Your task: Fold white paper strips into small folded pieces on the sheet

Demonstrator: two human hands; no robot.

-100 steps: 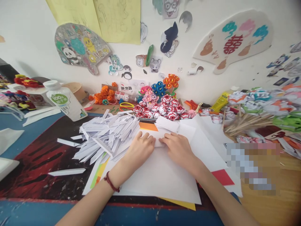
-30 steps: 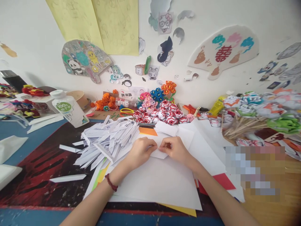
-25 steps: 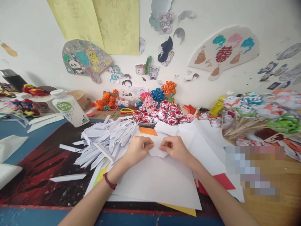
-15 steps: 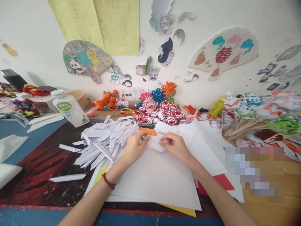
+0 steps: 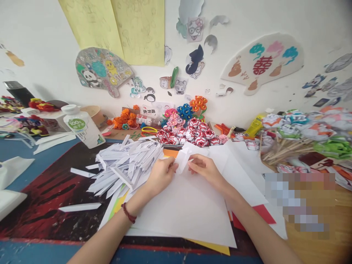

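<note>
Between my two hands is a small piece of white paper [image 5: 182, 160], raised above a large white sheet [image 5: 189, 212]. My left hand [image 5: 161, 173] pinches the paper's left side between thumb and fingers. On the right, my right hand [image 5: 205, 168] has its fingers curled at the paper's other edge, thumb close to the fingertips. A heap of folded white paper strips [image 5: 129, 161] lies just left of my left hand. More white paper [image 5: 239, 168] spreads out to the right of my right hand.
A white bottle [image 5: 82, 126] stands behind the strips at left. Red-and-white paper flowers [image 5: 189, 134] are massed along the back near the wall. Wooden sticks [image 5: 287, 148] with paper blooms lie at right. A loose strip [image 5: 79, 207] rests on the dark mat [image 5: 55, 190].
The small paper has turned from lying low and flat to a more upright, narrower position between my hands. My left hand has rotated slightly and come down a little.
</note>
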